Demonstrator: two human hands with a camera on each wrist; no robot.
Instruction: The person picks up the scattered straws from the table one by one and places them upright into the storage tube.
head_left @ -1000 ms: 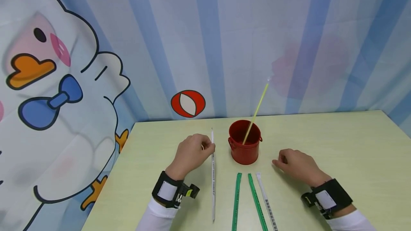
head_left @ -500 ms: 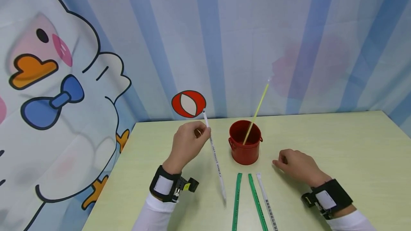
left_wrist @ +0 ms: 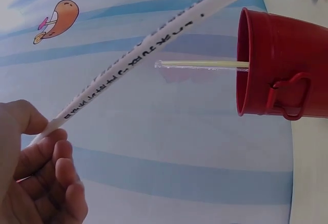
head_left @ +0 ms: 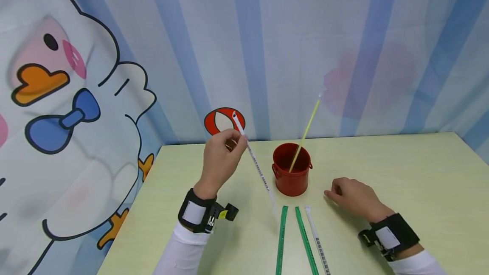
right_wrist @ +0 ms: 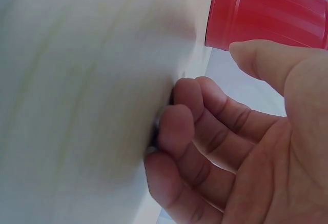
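My left hand [head_left: 221, 156] pinches a white paper-wrapped straw [head_left: 257, 165] with black print between thumb and index finger. The straw slants above the table, its upper end past the fingers and its lower end down to the right. In the left wrist view, the wrapped straw [left_wrist: 128, 60] crosses in front of a red bucket [left_wrist: 287, 44]. Inside that bucket [head_left: 292, 185] leans a yellow straw [head_left: 310, 122] in what looks like a clear wrapper. My right hand [head_left: 355, 198] rests on the table to the bucket's right, fingers loosely curled around nothing.
Two green wrapped straws [head_left: 282, 241] and another white wrapped straw [head_left: 318, 241] lie on the pale table [head_left: 420, 181] in front of the bucket. A printed blue-striped cloth [head_left: 282, 54] hangs behind the table's far edge.
My left hand has lifted the white wrapped straw from the table and moved up and slightly left. Its lower end has swung right. The right hand and bucket have stayed put.
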